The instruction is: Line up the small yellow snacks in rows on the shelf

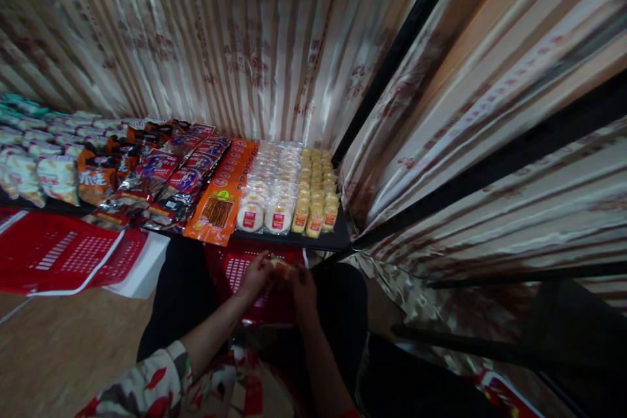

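Observation:
A small wrapped snack packet, pale and orange-brown, is held between my two hands above my lap. My left hand pinches its left end. The fingers of my right hand are closed around the other end. Print on the packet is too dim to read. Just beyond my hands, a black table carries rows of snacks. Nearest are yellow wrapped cakes, white round wrapped cakes and flat orange packets. Below my hands sits a red perforated basket, partly hidden by my arms.
Dark red packets, brown-orange bags and white bags fill the table's left side. Another red basket stands below them. Striped curtains hang behind, with black poles slanting across at right.

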Tool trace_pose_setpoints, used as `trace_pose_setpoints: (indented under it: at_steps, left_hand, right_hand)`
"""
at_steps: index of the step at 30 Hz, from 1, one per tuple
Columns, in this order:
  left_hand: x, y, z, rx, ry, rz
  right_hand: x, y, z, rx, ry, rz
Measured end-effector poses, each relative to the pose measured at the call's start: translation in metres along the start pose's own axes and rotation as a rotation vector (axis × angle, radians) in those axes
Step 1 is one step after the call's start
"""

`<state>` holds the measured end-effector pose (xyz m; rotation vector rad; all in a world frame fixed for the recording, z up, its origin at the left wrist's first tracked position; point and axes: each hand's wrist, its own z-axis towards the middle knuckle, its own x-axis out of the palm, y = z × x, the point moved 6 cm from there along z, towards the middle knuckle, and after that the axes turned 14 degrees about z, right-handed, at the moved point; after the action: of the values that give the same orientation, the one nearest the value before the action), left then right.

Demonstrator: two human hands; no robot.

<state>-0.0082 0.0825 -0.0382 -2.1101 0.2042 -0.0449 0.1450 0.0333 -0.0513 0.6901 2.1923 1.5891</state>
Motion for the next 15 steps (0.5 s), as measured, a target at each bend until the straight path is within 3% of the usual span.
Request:
trace_pose_setpoints:
  at_steps: [3, 6, 11, 15]
  left_hand:
    - [0.007, 0.005, -0.002, -0.015, 0.054, -0.008]
    - [0.015, 0.001, -0.006, 0.063, 0.106, 0.0]
    - [0.03, -0.016, -0.017, 0.207, 0.247, 0.036]
    - [0.035, -0.02, -0.02, 0.248, 0.251, 0.171]
  right_hand:
    - [-0.004, 0.016, 0.002, -0.032, -0.023, 0.043]
    - [-0.005, 0.036, 0.002, -0.1, -0.02, 0.052]
    - [-0.001, 0.064, 0.002, -0.152, 0.092, 0.054]
    - [-0.002, 0.078, 0.0, -0.149, 0.138, 0.039]
